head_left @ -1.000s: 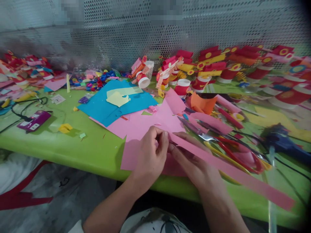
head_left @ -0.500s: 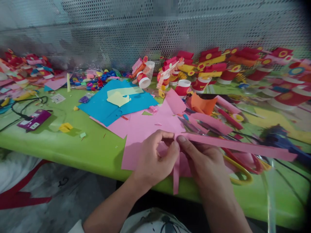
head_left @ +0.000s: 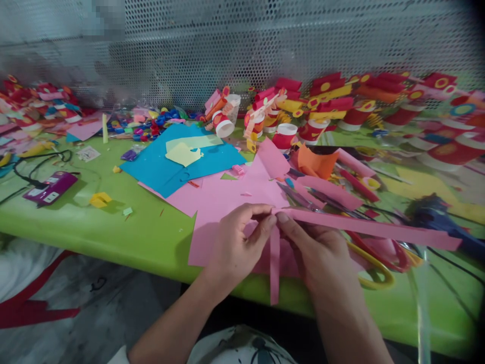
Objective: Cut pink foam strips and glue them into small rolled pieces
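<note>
Both hands pinch pink paper strips (head_left: pixel 364 225) where a long one running to the right meets a shorter one hanging down over the table's front edge. My left hand (head_left: pixel 242 242) closes thumb and forefinger on the left side of that crossing. From the right, my right hand (head_left: pixel 322 253) presses its thumb on the same spot, its other fingers behind the strip. Whether the two ends are one folded strip or two pieces, I cannot tell. Beneath the hands lies a pink paper sheet (head_left: pixel 220 202). Scissors with yellow and red handles (head_left: pixel 373 278) lie beside my right hand.
Blue paper (head_left: pixel 155 162) with pale yellow scraps lies at centre left. A purple power strip (head_left: pixel 52 188) with black cables sits on the left. Red paper cups (head_left: pixel 285 136) with paper rolls line the back. A dark blue glue gun (head_left: pixel 435 217) lies at right.
My left thumb has shifted slightly up at the crossing, uncovering a little more of the hanging strip. The right hand and the long strip have hardly moved.
</note>
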A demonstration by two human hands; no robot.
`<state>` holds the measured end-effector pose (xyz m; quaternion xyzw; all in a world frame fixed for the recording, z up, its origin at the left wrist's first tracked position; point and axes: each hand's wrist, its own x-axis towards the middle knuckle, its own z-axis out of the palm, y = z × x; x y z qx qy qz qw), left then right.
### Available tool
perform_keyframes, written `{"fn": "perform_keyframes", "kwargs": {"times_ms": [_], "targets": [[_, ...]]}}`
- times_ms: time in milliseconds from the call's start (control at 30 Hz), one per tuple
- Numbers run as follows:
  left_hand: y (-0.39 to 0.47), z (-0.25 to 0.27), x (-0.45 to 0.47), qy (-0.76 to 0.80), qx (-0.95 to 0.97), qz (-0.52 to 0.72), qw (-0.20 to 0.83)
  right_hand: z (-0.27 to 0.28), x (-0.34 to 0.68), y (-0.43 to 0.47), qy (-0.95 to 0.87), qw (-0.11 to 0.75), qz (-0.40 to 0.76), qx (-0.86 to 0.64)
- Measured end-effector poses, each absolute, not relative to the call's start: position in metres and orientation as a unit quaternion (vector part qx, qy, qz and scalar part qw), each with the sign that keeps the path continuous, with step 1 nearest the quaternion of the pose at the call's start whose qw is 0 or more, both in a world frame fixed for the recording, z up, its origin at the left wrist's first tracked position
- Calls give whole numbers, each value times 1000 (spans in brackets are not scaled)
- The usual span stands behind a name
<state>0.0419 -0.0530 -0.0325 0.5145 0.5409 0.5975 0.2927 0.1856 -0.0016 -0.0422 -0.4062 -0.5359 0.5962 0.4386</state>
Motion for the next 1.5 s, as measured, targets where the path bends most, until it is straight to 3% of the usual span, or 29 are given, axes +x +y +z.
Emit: {"fn": "perform_keyframes", "kwargs": {"times_ms": [233, 667, 933, 1300, 1500], "targets": [[-52, -35, 43, 530, 478, 622, 321, -40, 183, -4, -521, 448, 614, -389], [-48, -24, 39, 485, 328, 639, 499, -34, 178, -3, -472, 456, 633, -410], [-49, -28, 41, 513, 378, 635, 437, -30, 176, -5, -456, 465, 655, -384], [-49, -26, 36, 479, 355, 626, 504, -32, 177, -4, -497, 458, 638, -369], [-56, -9, 30, 556, 497, 577, 333, -27, 177, -5, -518, 433, 633, -380]]}}
